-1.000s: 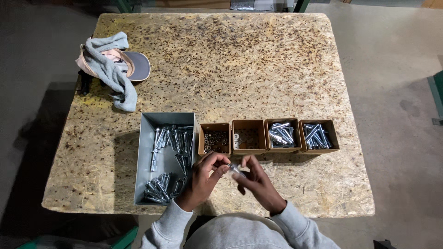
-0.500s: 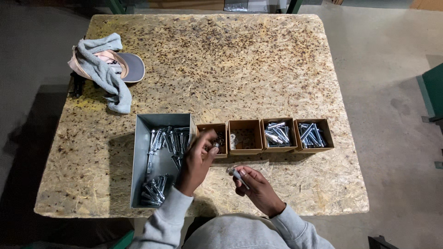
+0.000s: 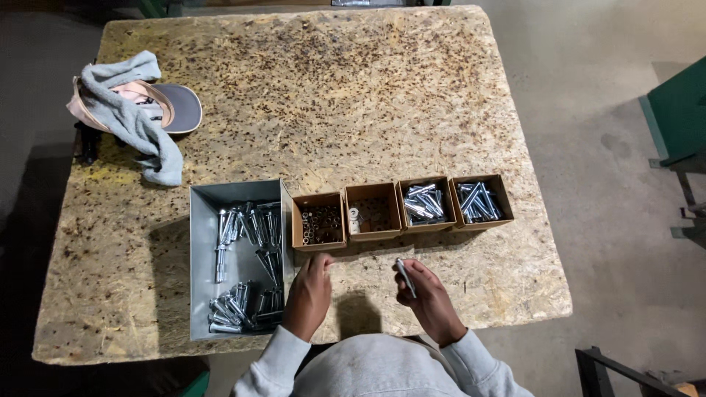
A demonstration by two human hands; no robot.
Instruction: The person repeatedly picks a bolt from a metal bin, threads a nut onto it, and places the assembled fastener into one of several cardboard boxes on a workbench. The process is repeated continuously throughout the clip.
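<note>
My right hand (image 3: 428, 300) holds a short silver bolt (image 3: 405, 277) upright over the table's near edge. My left hand (image 3: 310, 294) hovers below the leftmost small brown box (image 3: 318, 221), which holds small dark rings; its fingers are curled and I cannot tell whether anything is in them. A grey metal tray (image 3: 202, 265) with several silver bolts lies just left of that hand. The second brown box (image 3: 373, 211) holds a small silver piece. Two more brown boxes (image 3: 426, 202) (image 3: 480, 200) to the right hold silver bolts.
The boxes and tray stand on a chipboard table (image 3: 331, 95). A grey cloth (image 3: 132, 121) lies over a cap (image 3: 176, 106) at the far left corner. Concrete floor lies to the right, with a green object (image 3: 680, 110) at the right edge.
My left hand has drawn back from the leftmost brown box toward the table's near edge. My right hand has moved slightly right, still holding the bolt.
</note>
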